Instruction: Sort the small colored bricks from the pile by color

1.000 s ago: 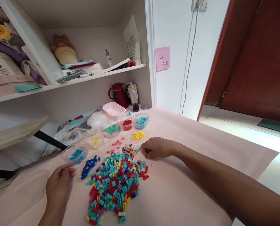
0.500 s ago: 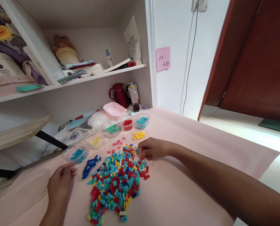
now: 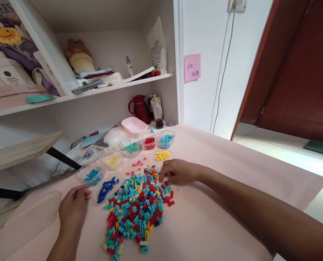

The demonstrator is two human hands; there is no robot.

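Observation:
My right hand [image 3: 177,171] reaches to the upper right edge of a mixed pile of small toy building bricks [image 3: 136,203]. Its fingers are curled down and closed against the bricks; whatever they hold is hidden. My left hand [image 3: 74,201] rests on the table left of the pile, loosely bent, its fingers apart and nothing visible in them. Near its fingertips are a clear dish of dark blue bricks [image 3: 106,189] and a clear bowl of lighter blue bricks [image 3: 92,175]. Just beyond my right hand lie yellow bricks [image 3: 162,156] in a shallow dish, beside a dish of pink bricks [image 3: 139,163].
Farther back stand containers of pale yellow [image 3: 112,161], green [image 3: 131,147], red [image 3: 149,142] and turquoise bricks [image 3: 167,139]. A pink tub [image 3: 134,125], a dark red jug [image 3: 141,110] and a bottle [image 3: 158,114] stand under the shelf [image 3: 117,84]. One pale brick [image 3: 179,189] lies right of the pile.
The whole view has shifted slightly, moving the scene right. My right hand stays at the pile's edge, its fingers curling less tightly. My left hand has barely moved.

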